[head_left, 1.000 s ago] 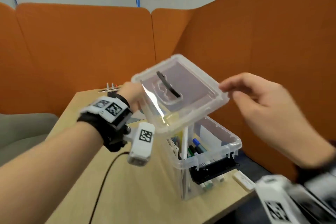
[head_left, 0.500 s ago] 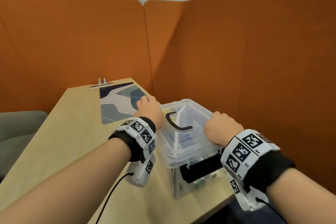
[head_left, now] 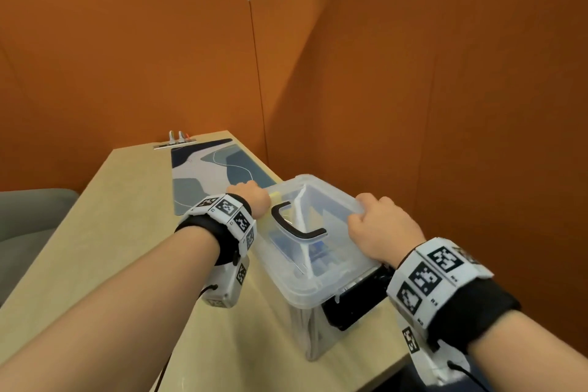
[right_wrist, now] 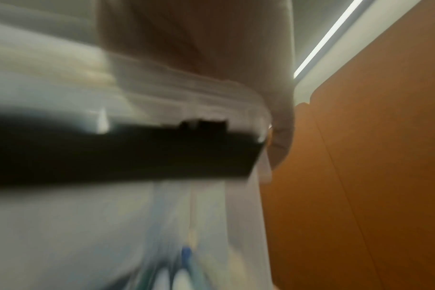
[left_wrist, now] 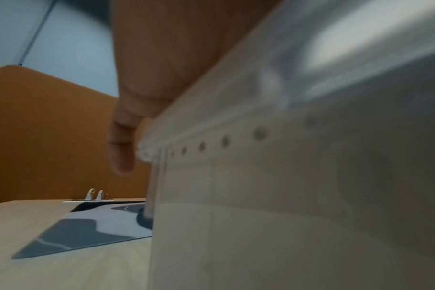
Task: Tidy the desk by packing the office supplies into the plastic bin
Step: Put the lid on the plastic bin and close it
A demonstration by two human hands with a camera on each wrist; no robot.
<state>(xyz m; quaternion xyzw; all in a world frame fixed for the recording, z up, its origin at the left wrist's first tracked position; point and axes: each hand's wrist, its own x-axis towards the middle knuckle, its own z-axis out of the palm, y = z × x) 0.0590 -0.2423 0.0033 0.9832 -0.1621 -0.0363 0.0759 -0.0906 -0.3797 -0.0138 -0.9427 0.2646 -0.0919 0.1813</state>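
Orange booth, wood desk [head_left: 127, 232]: lid [head_left: 318, 277] now down on plastic bin [head_left: 305, 328] at desk's right edge, was held above 1s ago. L hand [head_left: 254, 200] + R hand [head_left: 378, 232] curled over lid edges, pressing. Supplies inside; black latch [head_left: 353, 305] next

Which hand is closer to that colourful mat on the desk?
Left. The left hand rests on the lid's far-left edge, right beside the mat. The right hand grips the lid's opposite edge, across the bin from the mat.
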